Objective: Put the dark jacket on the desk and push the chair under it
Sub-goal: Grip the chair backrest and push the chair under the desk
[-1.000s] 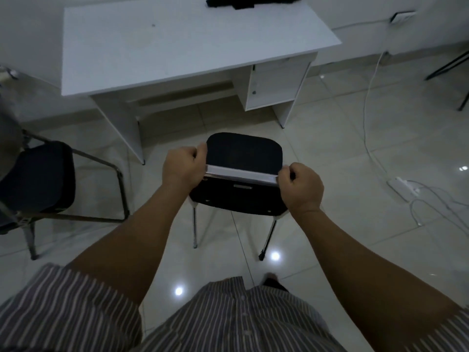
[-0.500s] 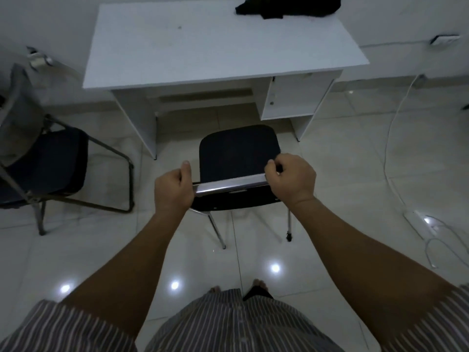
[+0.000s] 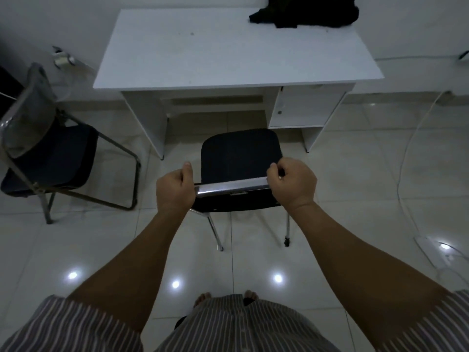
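jacket: dark jacket (image 3: 304,12) lies bunched on the far right corner of the desk (image 3: 228,52), partly cut by the frame top; that half of the task looks done.
chair: chair (image 3: 239,158) stands in front of the desk's knee gap, seat front near the desk edge, not yet under.
left hand: left hand (image 3: 173,190) is closed round the left end of the backrest's top bar, thumb up.
right hand: right hand (image 3: 291,185) is curled on the right end of the bar.
why: a grip at both ends likely keeps the push straight into the gap.
containers: open cubby (image 3: 299,110) under the desk's right side, nothing seen inside.
around: second chair (image 3: 48,153) well to the left; cable (image 3: 406,153) on the floor at right.
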